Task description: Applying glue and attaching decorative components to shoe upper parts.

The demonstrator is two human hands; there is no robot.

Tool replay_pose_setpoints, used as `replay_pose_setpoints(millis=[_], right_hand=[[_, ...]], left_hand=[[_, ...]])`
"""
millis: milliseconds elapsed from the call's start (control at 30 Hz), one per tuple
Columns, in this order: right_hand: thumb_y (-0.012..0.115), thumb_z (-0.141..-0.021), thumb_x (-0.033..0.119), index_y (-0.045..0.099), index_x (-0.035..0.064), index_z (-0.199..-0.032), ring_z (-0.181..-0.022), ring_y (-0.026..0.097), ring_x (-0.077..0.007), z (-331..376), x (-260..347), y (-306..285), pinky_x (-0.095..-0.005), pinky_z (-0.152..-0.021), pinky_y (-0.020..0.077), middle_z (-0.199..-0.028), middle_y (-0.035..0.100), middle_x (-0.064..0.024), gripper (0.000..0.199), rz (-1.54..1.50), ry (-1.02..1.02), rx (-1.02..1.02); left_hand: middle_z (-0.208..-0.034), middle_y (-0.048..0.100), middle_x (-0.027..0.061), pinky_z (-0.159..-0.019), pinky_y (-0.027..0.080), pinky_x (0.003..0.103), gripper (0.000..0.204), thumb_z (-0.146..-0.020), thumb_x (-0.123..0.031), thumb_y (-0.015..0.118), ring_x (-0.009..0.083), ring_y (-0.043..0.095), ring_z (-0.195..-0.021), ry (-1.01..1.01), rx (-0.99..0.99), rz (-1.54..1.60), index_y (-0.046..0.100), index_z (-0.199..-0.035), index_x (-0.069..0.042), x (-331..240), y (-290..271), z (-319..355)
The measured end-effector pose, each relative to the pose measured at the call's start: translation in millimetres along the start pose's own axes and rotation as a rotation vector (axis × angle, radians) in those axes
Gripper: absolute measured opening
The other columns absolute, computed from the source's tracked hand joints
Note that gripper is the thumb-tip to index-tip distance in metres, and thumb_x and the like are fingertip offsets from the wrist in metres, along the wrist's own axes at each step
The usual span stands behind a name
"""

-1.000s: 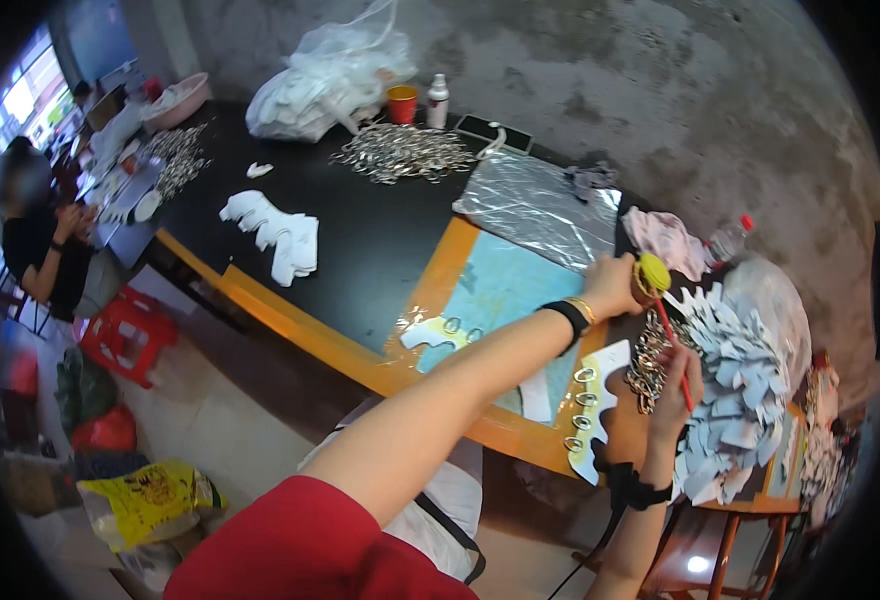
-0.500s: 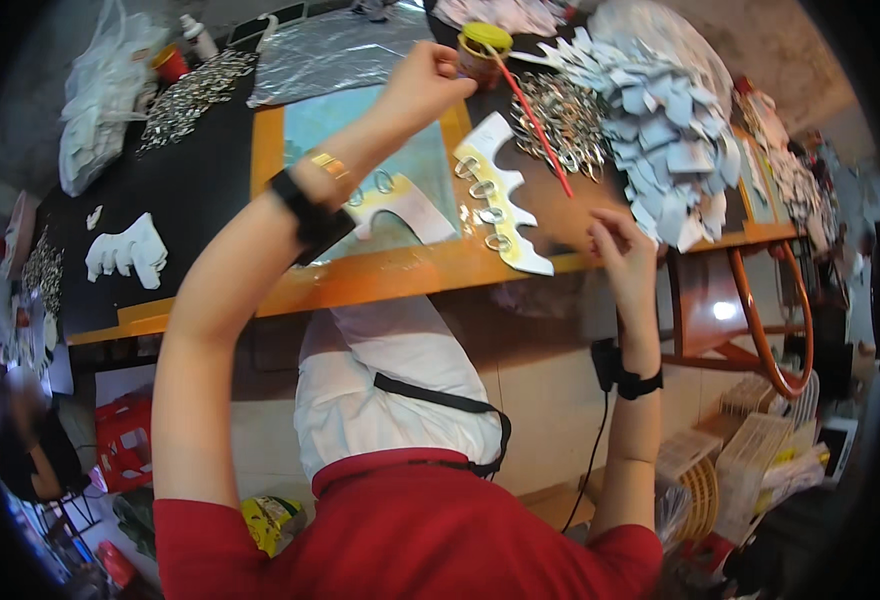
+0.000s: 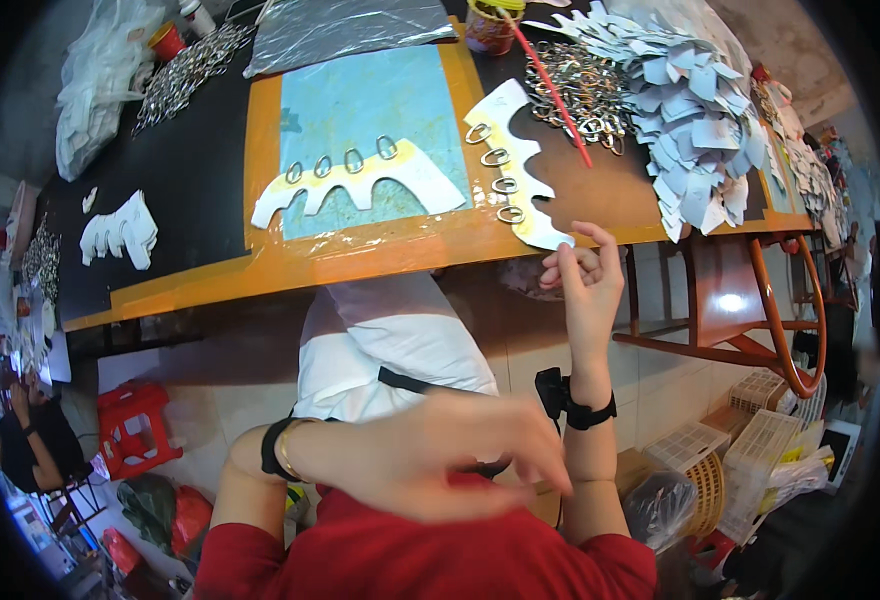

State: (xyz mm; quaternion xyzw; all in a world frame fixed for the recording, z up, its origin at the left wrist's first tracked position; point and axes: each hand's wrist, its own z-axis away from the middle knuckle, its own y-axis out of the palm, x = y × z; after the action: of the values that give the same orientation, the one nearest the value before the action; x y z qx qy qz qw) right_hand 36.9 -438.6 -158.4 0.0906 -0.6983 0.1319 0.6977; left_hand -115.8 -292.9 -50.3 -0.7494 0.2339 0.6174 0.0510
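Observation:
My left hand (image 3: 460, 455) is blurred over my lap, well back from the table, and nothing shows in it. At the table's front edge, my right hand (image 3: 590, 275) has its thumb on the lower tip of a white scalloped piece (image 3: 516, 165), other fingers curled close under that tip. This piece stands lengthwise, with a yellowish strip and several metal oval rings along its left side. A matching white piece (image 3: 415, 180) lies on the blue sheet (image 3: 370, 95), rings standing along its upper curve. Neither hand touches it.
Beyond the right hand lie a heap of metal rings (image 3: 585, 95), a red stick (image 3: 555, 95) leaning from a pot (image 3: 490, 32), and a large pile of white pieces (image 3: 695, 130). More white pieces (image 3: 120, 232) lie left. A wooden chair (image 3: 725, 300) stands right.
My left hand has swung back from the pot at the far side to my lap. The right hand has come left and closer to the near piece's tip. The view has shifted slightly.

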Motion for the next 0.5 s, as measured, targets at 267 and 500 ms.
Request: replay_pose_setpoints(millis=[267, 500], right_hand=[[0.05, -0.088, 0.003, 0.04, 0.0009, -0.119, -0.054, 0.049, -0.007, 17.1, -6.3, 5.3, -0.0192, -0.051, 0.0428, -0.069, 0.056, -0.0067, 0.032, -0.116, 0.08, 0.042], [0.046, -0.093, 0.017, 0.032, 0.0021, -0.129, -0.062, 0.055, -0.0103, 20.8, -8.8, 13.6, -0.0218, -0.057, 0.0473, -0.082, 0.056, -0.0102, 0.042, -0.283, 0.151, -0.03]], left_hand=[[-0.096, 0.056, 0.006, -0.066, 0.043, 0.032, 0.018, -0.08, -0.007, 0.057, 0.021, 0.055, -0.079, 0.642, -0.042, -0.205, 0.061, -0.097, -0.006, -9.3, 15.9, -0.7], [-0.095, 0.054, 0.0122, -0.073, 0.046, 0.028, 0.016, -0.08, 0.003, 0.058, 0.0165, 0.056, -0.081, 0.261, -0.619, -0.22, 0.056, -0.095, 0.0, -17.3, -32.1, 52.6]])
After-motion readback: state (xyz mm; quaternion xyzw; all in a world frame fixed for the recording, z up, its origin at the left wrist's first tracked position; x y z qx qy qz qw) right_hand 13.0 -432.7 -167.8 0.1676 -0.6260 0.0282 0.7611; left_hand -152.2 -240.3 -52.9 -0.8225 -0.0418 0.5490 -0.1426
